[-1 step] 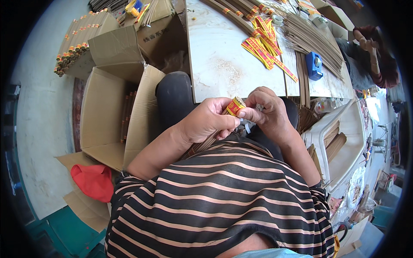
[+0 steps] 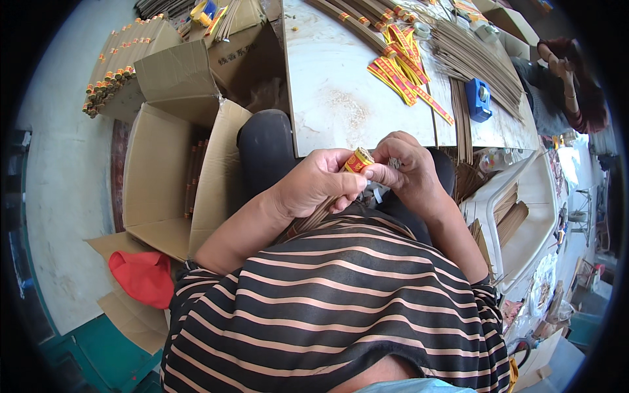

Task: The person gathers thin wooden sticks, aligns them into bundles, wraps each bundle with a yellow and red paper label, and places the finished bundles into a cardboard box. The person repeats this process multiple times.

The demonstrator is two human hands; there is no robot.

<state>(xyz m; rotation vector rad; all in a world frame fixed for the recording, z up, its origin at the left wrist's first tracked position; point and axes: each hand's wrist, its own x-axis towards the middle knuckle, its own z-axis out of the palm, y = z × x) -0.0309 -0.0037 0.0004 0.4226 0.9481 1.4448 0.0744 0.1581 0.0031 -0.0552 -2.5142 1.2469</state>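
My left hand (image 2: 318,183) is closed round a bundle of thin brown incense sticks (image 2: 319,216), which slants up from my lap. Round its upper end runs a red and yellow paper band (image 2: 357,162), and the stick ends show above it. The left thumb lies across the bundle just below the band. My right hand (image 2: 409,164) is closed beside it, its thumb tip against the band's right edge. Something small and pale shows between its curled fingers, too little of it to name.
Ahead stands a white table (image 2: 327,85) with loose paper bands (image 2: 403,65), incense sticks (image 2: 475,62) and a blue tape dispenser (image 2: 479,100). An open cardboard box (image 2: 157,170) holds bundles at left, near a red cloth (image 2: 139,278). A white bin (image 2: 524,226) and another person (image 2: 557,92) are at right.
The band has turned slightly on the bundle between my hands, and its printed side shows differently. My left thumb has shifted a little. The other person's hands have moved slightly.
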